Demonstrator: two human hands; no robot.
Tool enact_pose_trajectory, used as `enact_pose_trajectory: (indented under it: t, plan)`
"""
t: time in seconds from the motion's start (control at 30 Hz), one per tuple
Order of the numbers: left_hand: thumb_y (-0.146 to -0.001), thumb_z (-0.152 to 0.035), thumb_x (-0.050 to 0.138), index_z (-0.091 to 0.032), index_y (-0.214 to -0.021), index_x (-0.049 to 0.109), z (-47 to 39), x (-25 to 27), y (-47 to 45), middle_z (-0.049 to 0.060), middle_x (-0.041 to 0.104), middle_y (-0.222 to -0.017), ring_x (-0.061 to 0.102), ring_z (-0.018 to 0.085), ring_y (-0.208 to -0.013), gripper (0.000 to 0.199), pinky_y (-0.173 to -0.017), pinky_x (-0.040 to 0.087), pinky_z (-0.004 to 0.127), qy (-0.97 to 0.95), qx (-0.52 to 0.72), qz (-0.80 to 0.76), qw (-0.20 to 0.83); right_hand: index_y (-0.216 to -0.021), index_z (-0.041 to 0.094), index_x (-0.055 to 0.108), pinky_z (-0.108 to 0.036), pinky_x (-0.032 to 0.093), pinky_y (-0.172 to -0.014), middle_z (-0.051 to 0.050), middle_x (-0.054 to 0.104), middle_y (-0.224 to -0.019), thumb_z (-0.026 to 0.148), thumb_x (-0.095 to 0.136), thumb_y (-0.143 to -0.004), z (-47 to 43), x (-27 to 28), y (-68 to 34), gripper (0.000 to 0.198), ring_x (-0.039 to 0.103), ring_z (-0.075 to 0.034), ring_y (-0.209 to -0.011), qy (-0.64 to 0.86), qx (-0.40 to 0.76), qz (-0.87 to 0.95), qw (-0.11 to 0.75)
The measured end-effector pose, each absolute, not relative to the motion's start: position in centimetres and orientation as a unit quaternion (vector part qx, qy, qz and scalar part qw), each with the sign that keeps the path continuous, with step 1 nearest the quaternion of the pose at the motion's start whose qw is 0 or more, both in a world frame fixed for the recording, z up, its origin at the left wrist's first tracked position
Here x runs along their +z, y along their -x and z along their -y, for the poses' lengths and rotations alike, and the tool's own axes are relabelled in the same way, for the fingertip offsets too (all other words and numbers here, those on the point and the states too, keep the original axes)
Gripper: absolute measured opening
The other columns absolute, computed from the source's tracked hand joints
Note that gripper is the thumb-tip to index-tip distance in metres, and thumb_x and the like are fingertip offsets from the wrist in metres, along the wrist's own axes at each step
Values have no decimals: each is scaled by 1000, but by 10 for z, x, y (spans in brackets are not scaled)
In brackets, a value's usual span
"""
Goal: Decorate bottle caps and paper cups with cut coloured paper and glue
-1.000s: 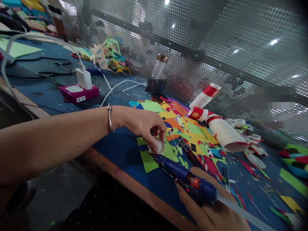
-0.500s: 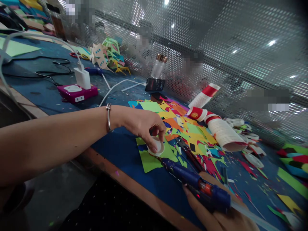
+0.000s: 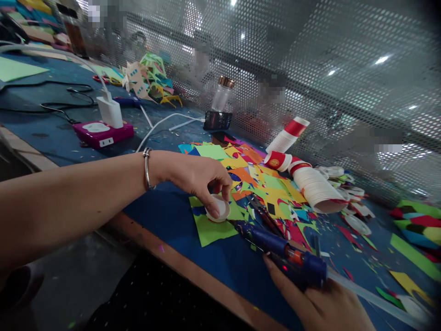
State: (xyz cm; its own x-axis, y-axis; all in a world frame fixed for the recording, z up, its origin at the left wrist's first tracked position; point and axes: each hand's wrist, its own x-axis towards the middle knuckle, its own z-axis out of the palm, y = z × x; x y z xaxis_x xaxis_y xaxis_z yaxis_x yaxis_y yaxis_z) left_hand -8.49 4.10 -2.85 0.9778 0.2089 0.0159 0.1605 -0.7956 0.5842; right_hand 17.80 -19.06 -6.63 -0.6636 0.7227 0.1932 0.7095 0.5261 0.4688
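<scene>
My left hand (image 3: 203, 177), with a silver bangle at the wrist, pinches a small round white paper piece (image 3: 220, 210), like a cup base, between thumb and fingers. The piece rests on a sheet of green paper (image 3: 210, 234) with cut-out gaps. In my right hand (image 3: 317, 299) is a blue hot glue gun (image 3: 268, 241), its red light lit. A clear glue stick (image 3: 372, 294) sticks out of its back. The nozzle tip is at the right edge of the white piece; whether it touches cannot be made out.
Coloured paper scraps (image 3: 275, 188) spread behind my hands, with dark-handled scissors or pliers (image 3: 267, 216) among them. Stacked paper cups (image 3: 315, 188) lie farther right. A purple power adapter (image 3: 103, 133) with a white plug and cables sits left. A perforated metal screen (image 3: 310, 92) stands behind.
The glue gun's tip has moved from the lower edge of the white piece round to its right edge. My left hand keeps its pinch. The whole view has shifted slightly.
</scene>
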Motion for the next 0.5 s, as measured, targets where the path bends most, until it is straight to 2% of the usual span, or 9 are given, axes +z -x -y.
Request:
enact_pose_trajectory:
  t: [0.13,0.27,0.4,0.5]
  plan:
    - [-74,-50,80,-22,-101,75,-41,-28,85,4,67,-94,60,20,-90,40,-79,43,29,-946,43,-88,308,-114,22,77,-36,56,-64,1,54,-41,0,38,-83,182,-61,-177,54,57,-20,-41,-389,259,-884,-12]
    - [-74,-49,80,-22,-100,74,-41,-28,86,3,68,-96,60,19,-92,38,-80,42,29,-947,41,-99,304,-112,25,78,-28,51,-54,2,53,-42,2,40,-87,179,-60,-179,51,52,-16,-37,-432,201,-877,-61]
    - [-75,-50,80,-22,-100,74,-40,-28,85,3,68,-95,60,20,-94,38,-82,42,29,-949,45,-96,296,-103,24,80,-29,52,-55,0,55,-42,16,44,-91,176,-61,-177,39,58,-19,-43,-502,150,-843,-123]
    - [-74,-50,80,-23,-100,74,-40,-28,85,3,68,-94,60,21,-95,38,-82,42,30,-952,46,-98,287,-96,24,80,-31,52,-55,-1,57,-44,25,43,-96,171,-60,-172,37,61,-20,-47,-530,144,-821,-155]
